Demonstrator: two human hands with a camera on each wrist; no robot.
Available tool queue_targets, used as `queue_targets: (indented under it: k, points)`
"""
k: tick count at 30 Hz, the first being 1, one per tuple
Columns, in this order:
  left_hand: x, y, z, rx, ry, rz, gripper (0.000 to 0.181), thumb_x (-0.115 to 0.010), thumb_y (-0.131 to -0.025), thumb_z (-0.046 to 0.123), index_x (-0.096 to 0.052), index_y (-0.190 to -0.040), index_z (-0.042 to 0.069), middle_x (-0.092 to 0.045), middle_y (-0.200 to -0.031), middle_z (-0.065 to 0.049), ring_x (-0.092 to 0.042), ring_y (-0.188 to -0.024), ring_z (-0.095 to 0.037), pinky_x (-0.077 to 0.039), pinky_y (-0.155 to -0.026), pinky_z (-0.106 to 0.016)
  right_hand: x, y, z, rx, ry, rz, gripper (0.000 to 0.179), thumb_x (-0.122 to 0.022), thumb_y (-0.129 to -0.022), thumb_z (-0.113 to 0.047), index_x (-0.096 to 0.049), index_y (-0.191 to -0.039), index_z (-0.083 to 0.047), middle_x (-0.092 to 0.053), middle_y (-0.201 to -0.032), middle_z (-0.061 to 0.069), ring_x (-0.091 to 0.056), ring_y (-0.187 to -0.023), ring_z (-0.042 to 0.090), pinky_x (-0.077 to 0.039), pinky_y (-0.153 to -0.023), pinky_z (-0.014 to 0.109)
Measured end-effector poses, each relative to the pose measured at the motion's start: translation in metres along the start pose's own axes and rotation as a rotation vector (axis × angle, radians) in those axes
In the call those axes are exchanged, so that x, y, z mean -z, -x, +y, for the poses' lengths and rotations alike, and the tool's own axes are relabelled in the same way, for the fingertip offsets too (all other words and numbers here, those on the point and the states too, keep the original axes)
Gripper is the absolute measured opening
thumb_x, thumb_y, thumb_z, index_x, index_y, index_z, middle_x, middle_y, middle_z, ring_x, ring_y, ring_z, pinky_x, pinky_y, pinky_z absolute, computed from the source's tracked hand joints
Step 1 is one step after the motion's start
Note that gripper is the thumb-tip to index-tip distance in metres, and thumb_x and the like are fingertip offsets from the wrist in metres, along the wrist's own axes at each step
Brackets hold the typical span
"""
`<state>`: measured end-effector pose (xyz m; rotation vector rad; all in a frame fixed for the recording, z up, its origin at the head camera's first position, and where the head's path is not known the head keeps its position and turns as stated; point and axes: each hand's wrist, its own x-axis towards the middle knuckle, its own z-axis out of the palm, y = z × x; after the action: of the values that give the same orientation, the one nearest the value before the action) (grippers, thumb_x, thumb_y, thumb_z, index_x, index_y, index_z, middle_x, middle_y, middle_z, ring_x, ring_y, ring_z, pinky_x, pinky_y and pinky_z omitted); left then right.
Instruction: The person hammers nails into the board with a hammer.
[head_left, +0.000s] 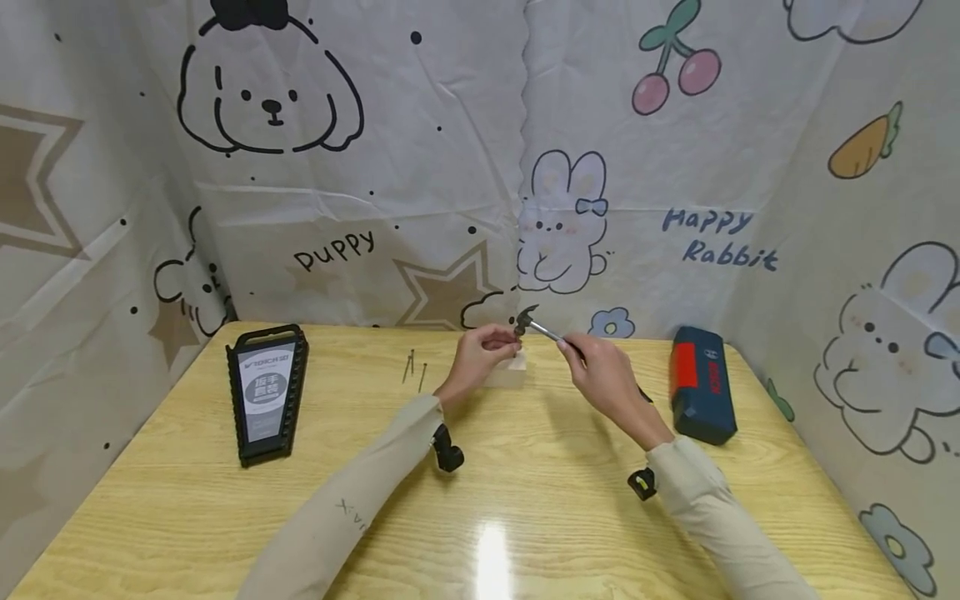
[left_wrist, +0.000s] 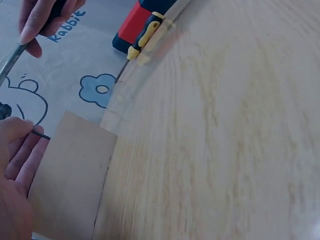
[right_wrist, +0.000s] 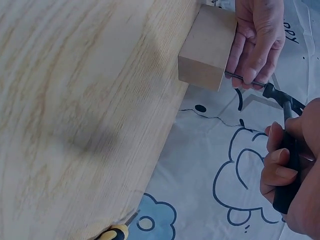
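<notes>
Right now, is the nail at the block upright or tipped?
Upright: the nail stands on top of the wooden block, pinched by the left hand.

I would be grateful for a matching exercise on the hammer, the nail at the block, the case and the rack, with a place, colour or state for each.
Things
1. Hammer
2. Nail at the block
3. Case
4. Rack

Places, colours, states
A. Dark blue and red
B. Pinched by the left hand
C. On the left side of the table
D. Gripped by the right hand

Right pairs: 1-D, 2-B, 3-A, 4-C
</notes>
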<state>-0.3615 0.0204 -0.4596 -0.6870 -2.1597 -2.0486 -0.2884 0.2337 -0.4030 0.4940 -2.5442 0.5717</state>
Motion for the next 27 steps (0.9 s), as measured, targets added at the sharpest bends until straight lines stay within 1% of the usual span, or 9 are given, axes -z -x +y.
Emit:
queue_targets:
  k: [5,12,14,16,20,22,24,26,27]
  points:
    - [-0.002,-0.001,-0.002,-0.016,-0.002,0.005,0.021,-0.077,-0.093,-0.003,-0.073,-0.113,-0.007,-0.076,-0.111,-0.023,-0.076,-0.100,-0.033,-0.061,-0.087,-0.024,0.005,-0.004,-0.002,0.008,0.012,0.004,0.019,-0.063,-0.107,-0.019,-0.073,-0.098,-0.005,-0.059,-0.067,0.002,-0.045,-0.055,0.015,-0.035,-0.051,0.031]
    - [0.000,0.001,-0.003,-0.016,-0.023,0.004,0.019,-0.078,-0.093,0.000,-0.074,-0.111,-0.005,-0.077,-0.111,-0.022,-0.075,-0.101,-0.036,-0.062,-0.088,-0.026,0.026,-0.017,-0.009,0.062,0.029,-0.056,0.021,-0.065,-0.106,-0.020,-0.077,-0.105,-0.003,-0.066,-0.073,0.004,-0.050,-0.057,0.016,-0.041,-0.054,0.032]
    - [0.001,0.002,-0.003,-0.014,-0.029,-0.002,0.020,-0.078,-0.093,0.001,-0.074,-0.111,-0.005,-0.077,-0.111,-0.021,-0.075,-0.102,-0.036,-0.062,-0.089,-0.027,0.032,-0.019,-0.012,0.084,0.030,-0.021,0.019,-0.066,-0.105,-0.018,-0.077,-0.106,-0.002,-0.069,-0.077,0.006,-0.053,-0.060,0.018,-0.044,-0.056,0.034]
    - [0.001,0.003,-0.003,-0.012,-0.034,-0.008,0.020,-0.078,-0.093,0.002,-0.074,-0.111,-0.004,-0.077,-0.111,-0.021,-0.075,-0.102,-0.035,-0.062,-0.089,-0.028,0.035,-0.020,-0.015,0.111,0.011,0.060,0.017,-0.066,-0.105,-0.015,-0.076,-0.107,-0.001,-0.070,-0.079,0.008,-0.056,-0.061,0.020,-0.047,-0.057,0.036]
    - [0.000,0.002,-0.004,-0.020,-0.060,0.005,0.018,-0.078,-0.093,0.003,-0.075,-0.110,-0.003,-0.078,-0.110,-0.019,-0.076,-0.101,-0.032,-0.062,-0.089,-0.027,0.026,-0.015,-0.019,0.108,-0.041,0.217,0.016,-0.064,-0.106,-0.013,-0.073,-0.106,0.001,-0.065,-0.076,0.010,-0.054,-0.060,0.021,-0.045,-0.055,0.037]
    - [-0.002,0.002,-0.005,-0.038,-0.071,0.026,0.017,-0.078,-0.093,0.002,-0.075,-0.108,-0.003,-0.078,-0.108,-0.019,-0.076,-0.099,-0.032,-0.062,-0.088,-0.028,0.015,-0.008,-0.020,0.066,-0.036,0.190,0.017,-0.061,-0.107,-0.014,-0.071,-0.101,-0.002,-0.061,-0.073,0.007,-0.050,-0.059,0.019,-0.041,-0.053,0.035]
    - [-0.004,0.001,-0.006,-0.051,-0.084,0.041,0.015,-0.079,-0.092,0.001,-0.075,-0.106,-0.004,-0.078,-0.107,-0.019,-0.077,-0.098,-0.032,-0.062,-0.087,-0.027,0.006,0.000,-0.020,0.013,0.001,0.109,0.019,-0.060,-0.108,-0.016,-0.071,-0.099,-0.004,-0.063,-0.073,0.005,-0.052,-0.059,0.018,-0.040,-0.051,0.034]
    - [-0.003,0.000,-0.006,-0.066,-0.094,0.046,0.015,-0.078,-0.092,0.001,-0.076,-0.106,-0.004,-0.079,-0.106,-0.019,-0.077,-0.097,-0.032,-0.063,-0.087,-0.027,0.004,0.002,-0.020,0.004,0.055,0.063,0.020,-0.060,-0.108,-0.017,-0.072,-0.096,-0.006,-0.065,-0.074,0.004,-0.053,-0.057,0.017,-0.040,-0.048,0.034]
    - [-0.003,0.000,-0.006,-0.070,-0.095,0.045,0.015,-0.078,-0.092,0.001,-0.076,-0.106,-0.004,-0.078,-0.107,-0.019,-0.077,-0.098,-0.032,-0.063,-0.087,-0.027,0.004,0.001,-0.021,0.013,0.069,0.074,0.019,-0.062,-0.107,-0.016,-0.072,-0.096,-0.006,-0.067,-0.075,0.005,-0.054,-0.058,0.017,-0.040,-0.048,0.033]
